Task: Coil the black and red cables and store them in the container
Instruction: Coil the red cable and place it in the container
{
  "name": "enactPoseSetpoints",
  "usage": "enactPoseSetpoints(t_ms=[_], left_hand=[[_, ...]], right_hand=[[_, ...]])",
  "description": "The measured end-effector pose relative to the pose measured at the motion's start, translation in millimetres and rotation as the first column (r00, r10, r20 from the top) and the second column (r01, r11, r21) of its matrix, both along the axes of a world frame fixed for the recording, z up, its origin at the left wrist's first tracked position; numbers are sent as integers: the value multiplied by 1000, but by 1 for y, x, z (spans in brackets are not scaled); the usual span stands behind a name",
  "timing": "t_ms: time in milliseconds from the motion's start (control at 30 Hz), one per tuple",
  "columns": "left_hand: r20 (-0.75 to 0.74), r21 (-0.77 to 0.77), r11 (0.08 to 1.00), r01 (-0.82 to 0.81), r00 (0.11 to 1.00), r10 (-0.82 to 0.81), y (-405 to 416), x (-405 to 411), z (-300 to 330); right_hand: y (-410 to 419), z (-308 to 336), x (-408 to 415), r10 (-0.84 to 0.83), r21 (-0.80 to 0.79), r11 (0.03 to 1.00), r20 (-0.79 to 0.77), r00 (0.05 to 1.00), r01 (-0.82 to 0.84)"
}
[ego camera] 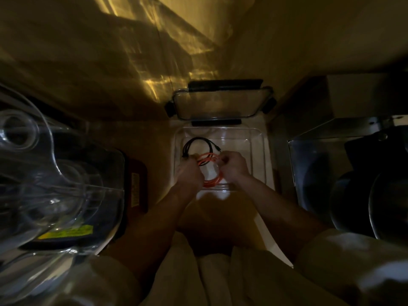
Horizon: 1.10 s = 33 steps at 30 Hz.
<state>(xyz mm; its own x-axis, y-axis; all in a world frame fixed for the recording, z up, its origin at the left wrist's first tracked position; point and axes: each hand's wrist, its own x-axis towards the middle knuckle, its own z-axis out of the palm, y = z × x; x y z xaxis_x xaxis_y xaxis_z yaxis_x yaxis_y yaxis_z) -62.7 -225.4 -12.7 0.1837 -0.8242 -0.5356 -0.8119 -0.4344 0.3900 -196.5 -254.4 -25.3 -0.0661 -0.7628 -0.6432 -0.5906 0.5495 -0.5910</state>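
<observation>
A clear rectangular container [257, 138] sits on the counter in the middle of the dim head view. Inside it, at the back left, lies a coiled black cable [197, 141]. An orange-red cable [210, 183] forms a loose coil over the container's front half. My left hand [188, 173] grips the coil's left side. My right hand [234, 164] pinches the coil's right upper part. Both hands are inside the container's outline. The coil's middle is partly hidden by my fingers.
The container's clear lid [220, 104] with black clips leans against the wall behind it. Large clear glass bowls [50, 173] crowd the left. A dark red pad [138, 186] lies beside them. A metal shelf with dark pans [364, 184] stands to the right.
</observation>
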Motion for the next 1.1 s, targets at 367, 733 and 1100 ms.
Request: enactPoseSetpoints(t_ms=[367, 733, 1100], left_hand=[[-267, -51, 997, -63, 962, 47, 4, -18, 7], [-510, 43, 998, 37, 860, -10, 3, -42, 16], [-299, -27, 999, -23, 954, 14, 3, -35, 20]], right_hand=[[-4, 11, -30, 153, -112, 979, -148, 977, -170], [-5, 32, -41, 290, -56, 941, -371, 882, -333], [12, 11, -50, 406, -17, 890, -424, 809, -456]])
